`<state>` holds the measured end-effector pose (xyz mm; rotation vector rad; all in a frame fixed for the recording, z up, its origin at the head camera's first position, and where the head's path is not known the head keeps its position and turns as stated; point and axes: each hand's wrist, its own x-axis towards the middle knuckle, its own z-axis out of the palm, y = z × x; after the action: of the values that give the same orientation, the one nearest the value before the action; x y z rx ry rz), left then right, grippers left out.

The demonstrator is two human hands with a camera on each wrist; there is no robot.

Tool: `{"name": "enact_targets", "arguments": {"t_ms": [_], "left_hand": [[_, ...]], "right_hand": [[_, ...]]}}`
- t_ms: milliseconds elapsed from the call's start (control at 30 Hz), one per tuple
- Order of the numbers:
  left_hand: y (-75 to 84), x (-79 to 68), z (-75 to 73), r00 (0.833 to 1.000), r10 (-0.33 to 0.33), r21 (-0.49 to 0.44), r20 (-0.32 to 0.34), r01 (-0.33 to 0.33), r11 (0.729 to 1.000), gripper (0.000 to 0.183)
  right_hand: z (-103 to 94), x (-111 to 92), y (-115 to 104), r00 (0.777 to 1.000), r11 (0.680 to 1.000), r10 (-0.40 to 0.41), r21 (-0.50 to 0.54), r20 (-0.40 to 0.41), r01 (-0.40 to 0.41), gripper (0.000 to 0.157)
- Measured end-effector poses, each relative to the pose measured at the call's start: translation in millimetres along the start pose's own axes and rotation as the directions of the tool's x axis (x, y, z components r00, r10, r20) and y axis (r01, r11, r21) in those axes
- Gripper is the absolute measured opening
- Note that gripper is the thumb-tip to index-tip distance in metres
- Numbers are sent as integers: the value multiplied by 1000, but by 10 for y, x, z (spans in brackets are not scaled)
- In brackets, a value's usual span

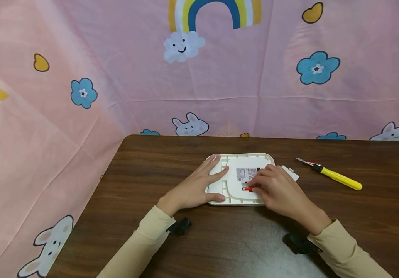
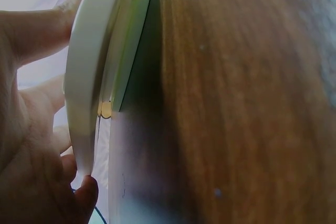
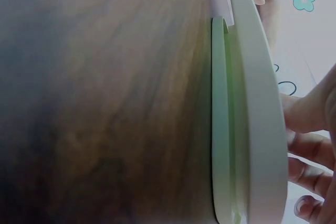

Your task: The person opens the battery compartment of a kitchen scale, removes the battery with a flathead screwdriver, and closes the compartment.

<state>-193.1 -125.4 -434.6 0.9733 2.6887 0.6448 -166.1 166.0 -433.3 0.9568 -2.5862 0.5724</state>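
A flat white device [image 1: 232, 195] with rounded corners lies on the table with its underside up, a printed label [image 1: 244, 173] near its middle. My left hand [image 1: 194, 189] rests on its left end, fingers spread, thumb at the near edge. In a small compartment below the label sits a red battery [image 1: 247, 189]. My right hand [image 1: 279, 189] bends over the device's right side and pinches the battery's right end, which the fingers partly hide. Both wrist views show the device's pale side wall [image 2: 86, 77] edge-on, with fingers along it.
A small white cover [image 1: 290, 173] with tabs lies just right of the device, partly behind the right hand. Farther right is a yellow-handled tool [image 1: 340, 178] with a slim metal tip pointing left. The brown wooden table [image 1: 133, 173] meets a pink patterned cloth [image 1: 237, 77] behind.
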Motion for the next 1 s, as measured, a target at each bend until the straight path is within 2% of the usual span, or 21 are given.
{"name": "enact_targets", "arguments": {"t_ms": [233,467,733,900,1000], "left_hand": [[-2,7,-10,1000,20,-1,-17,-20,1000,85],[-14,-18,22,1000,1,-10,8,-1,1000,86],[-4,5,-18,1000,18,-2,-19,-18,1000,87],[-4,6,-14,1000,7,-2,-5,-7,1000,88],[-4,0,-4,1000,0,-2,0,0,1000,89]], "right_hand": [[-7,10,-6,1000,1000,-1,-3,-12,1,17],[10,-11,-24,1000,1000,1,1,-3,-1,18],[-41,28,9,1000,999,-20,-26,-23,19,19],[-109,29,81,999,999,5,-32,-38,-6,21],[-179,16,195,997,999,37,-34,-73,-40,21]]}}
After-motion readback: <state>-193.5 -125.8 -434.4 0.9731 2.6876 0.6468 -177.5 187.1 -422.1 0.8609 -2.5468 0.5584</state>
